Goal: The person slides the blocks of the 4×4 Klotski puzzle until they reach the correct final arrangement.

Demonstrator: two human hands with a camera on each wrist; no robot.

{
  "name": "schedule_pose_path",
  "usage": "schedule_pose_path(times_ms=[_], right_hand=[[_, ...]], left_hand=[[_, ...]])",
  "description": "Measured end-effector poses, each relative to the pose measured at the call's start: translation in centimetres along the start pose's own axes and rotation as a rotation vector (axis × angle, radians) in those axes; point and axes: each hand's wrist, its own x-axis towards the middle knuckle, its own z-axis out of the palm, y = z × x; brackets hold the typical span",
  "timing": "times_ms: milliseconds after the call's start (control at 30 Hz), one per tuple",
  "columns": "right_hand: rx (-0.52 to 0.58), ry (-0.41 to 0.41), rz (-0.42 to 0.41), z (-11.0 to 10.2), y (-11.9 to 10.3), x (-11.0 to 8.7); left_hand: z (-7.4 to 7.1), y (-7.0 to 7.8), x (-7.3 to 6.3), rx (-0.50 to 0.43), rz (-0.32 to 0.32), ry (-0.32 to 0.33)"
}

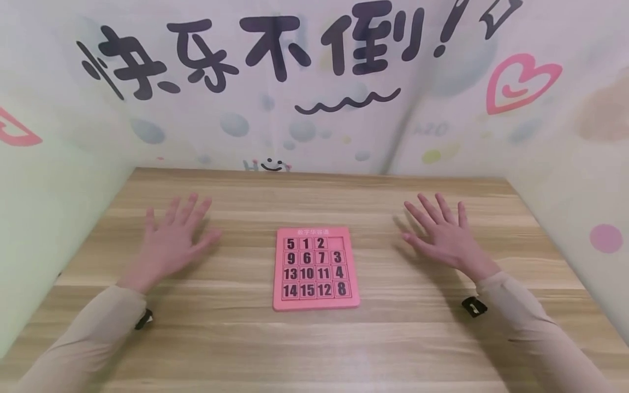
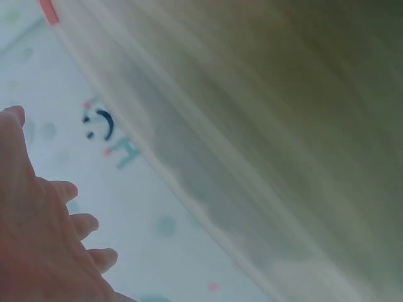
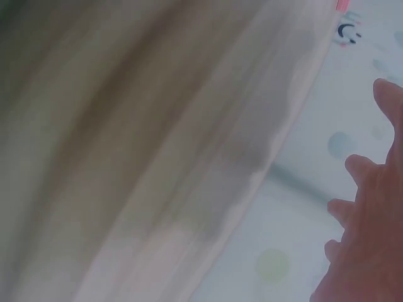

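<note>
Number slide puzzle (image 1: 316, 268) is best held flat; fingers are spread on empty left hand (image 1: 170, 243) and right hand (image 1: 446, 240)

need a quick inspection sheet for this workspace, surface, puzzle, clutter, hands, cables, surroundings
Surface: wood-grain table
Job's things: pink number puzzle flat on the table; top row reads 5, 1, 2, then an empty slot
Clutter: nothing seen
Grippers: left hand and right hand on either side of the puzzle, fingers spread, neither touching it
Cables: nothing seen
Surroundings: pale back wall with dark lettering and a pink heart
</note>
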Motion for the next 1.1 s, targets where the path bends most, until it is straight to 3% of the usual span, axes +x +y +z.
schedule_pose_path(times_ms=[233, 400, 733, 900, 1100], right_hand=[[0.006, -0.030, -0.092, 0.5, -1.7, 1.0], [-0.019, -0.060, -0.184, 1.0, -3.1, 1.5], [-0.015, -0.098, -0.327, 1.4, -6.3, 1.4], [-0.023, -0.087, -0.405, 1.6, -7.4, 1.3], [-0.011, -0.073, -0.495, 1.8, -8.6, 0.9]], left_hand=[[0.4, 3.0, 0.4, 0.046, 0.091, 0.006], [1.2, 5.1, 0.6, 0.064, 0.145, -0.037], [3.1, 9.7, -0.9, 0.055, 0.296, -0.127], [3.3, 10.9, -1.6, 0.067, 0.335, -0.146], [3.3, 11.2, -1.8, 0.046, 0.346, -0.198]])
